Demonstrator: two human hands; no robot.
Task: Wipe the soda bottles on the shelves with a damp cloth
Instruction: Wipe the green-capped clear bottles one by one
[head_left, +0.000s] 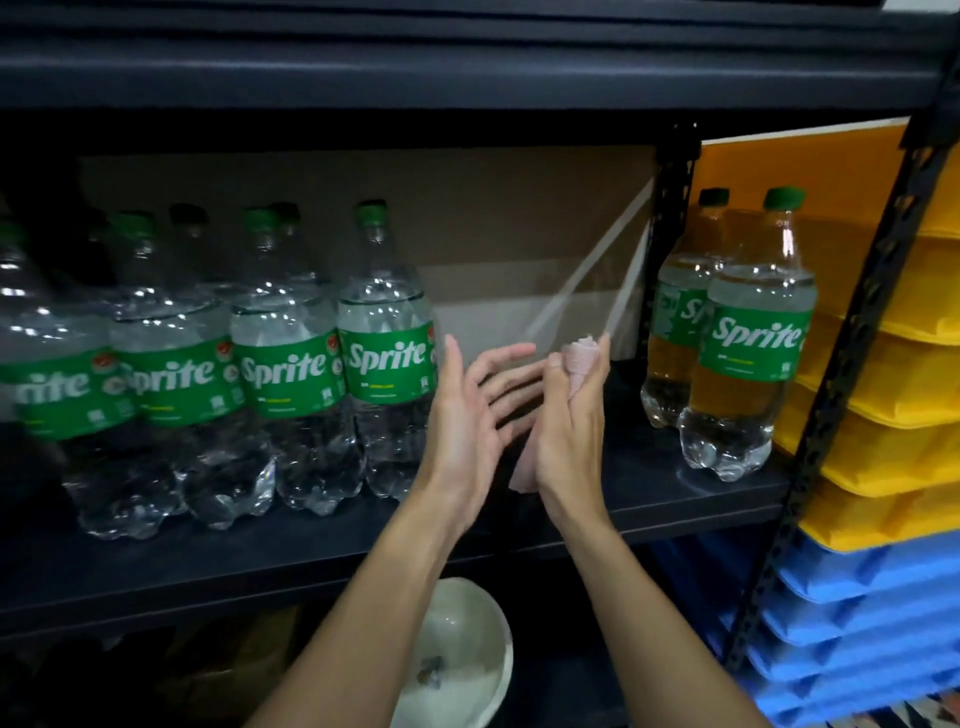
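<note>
Several clear Sprite bottles with green labels stand in rows on the left of a dark shelf (311, 551); the nearest to my hands is the rightmost Sprite bottle of that group (387, 353). Two more Sprite bottles stand at the right end, the front one (748, 343) ahead of the rear one (675, 312). My right hand (574, 415) grips a bunched pale pink cloth (582, 356) in the gap between the groups. My left hand (467, 415) is open, fingers spread, palm facing the cloth, just right of the nearest left-group bottle.
A black slotted upright (670, 208) stands behind the right bottles and a diagonal brace (852, 364) crosses in front of stacked yellow trays (883, 364) and blue trays (857, 613). A white bowl (462, 660) sits below the shelf. A cardboard box (519, 234) lines the back.
</note>
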